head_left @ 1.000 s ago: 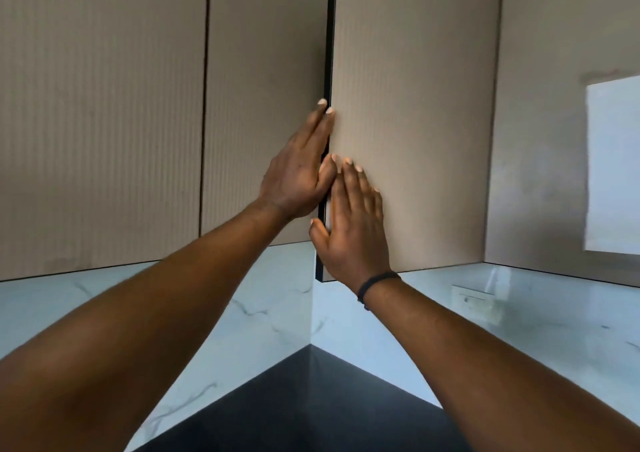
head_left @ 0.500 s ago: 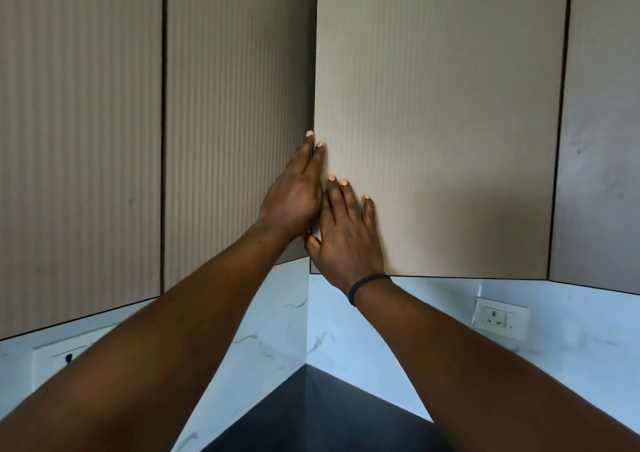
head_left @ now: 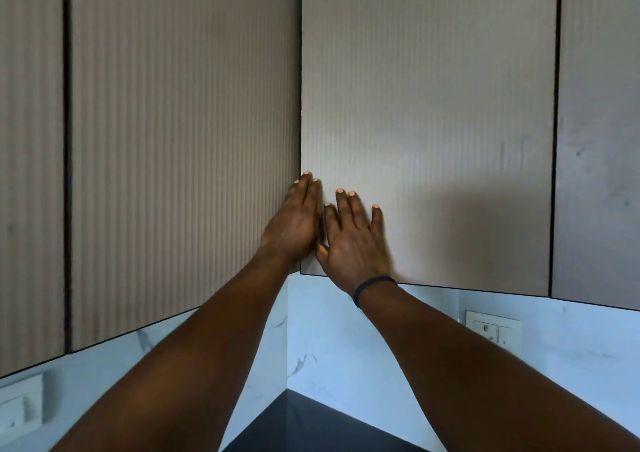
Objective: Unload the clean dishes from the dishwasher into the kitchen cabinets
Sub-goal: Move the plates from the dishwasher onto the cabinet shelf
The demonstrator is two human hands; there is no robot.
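Observation:
A corner wall cabinet with ribbed beige doors fills the upper view. Its right-hand door [head_left: 429,122] is closed flush against the left door [head_left: 183,140] at the corner. My right hand [head_left: 356,244], with a dark band on the wrist, lies flat on the lower left part of the right door, fingers spread. My left hand [head_left: 294,226] rests with straight fingers along the corner seam between the two doors. Neither hand holds anything. No dishes and no dishwasher are in view.
Further cabinet doors stand at the far left [head_left: 31,161] and far right [head_left: 599,133]. Below is a white marble backsplash [head_left: 346,341] with a wall socket [head_left: 493,332] at right and another [head_left: 19,406] at lower left. A dark countertop corner [head_left: 294,427] lies underneath.
The right-hand corner door swung from ajar to fully closed under both hands. The hands stayed on it near the corner seam.

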